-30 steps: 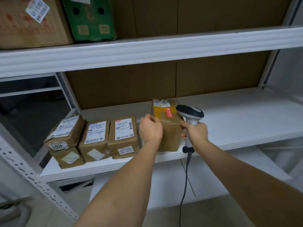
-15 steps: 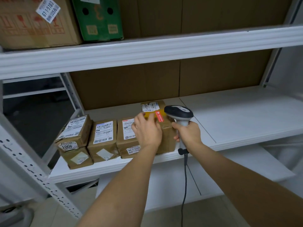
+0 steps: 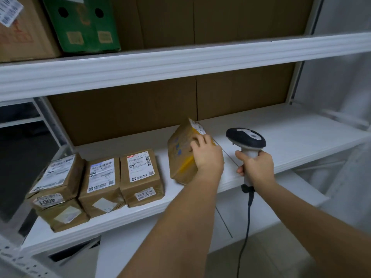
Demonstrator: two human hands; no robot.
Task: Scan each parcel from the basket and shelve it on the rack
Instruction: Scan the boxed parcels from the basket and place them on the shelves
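Note:
A brown parcel (image 3: 180, 155) with yellow tape and a white label is tilted on the white middle shelf (image 3: 281, 141). My left hand (image 3: 206, 155) grips its right side, fingers curled over the top. To the right, my right hand (image 3: 255, 167) grips the handle of a grey and white barcode scanner (image 3: 246, 138), held upright, its cable hanging down. Left of the tilted parcel, brown labelled parcels (image 3: 140, 175) stand in a row along the shelf, with a gap between them and the tilted one. The basket is not in view.
The upper shelf (image 3: 180, 61) holds a green box (image 3: 82, 25) and a brown carton (image 3: 22, 31). Brown cardboard backs the rack. A lower white shelf (image 3: 281, 199) lies below. A perforated rack post (image 3: 18, 261) rises at the bottom left.
My left hand has tipped the parcel over toward the left and lifted its right side. The scanner and right hand have drawn slightly away to the right.

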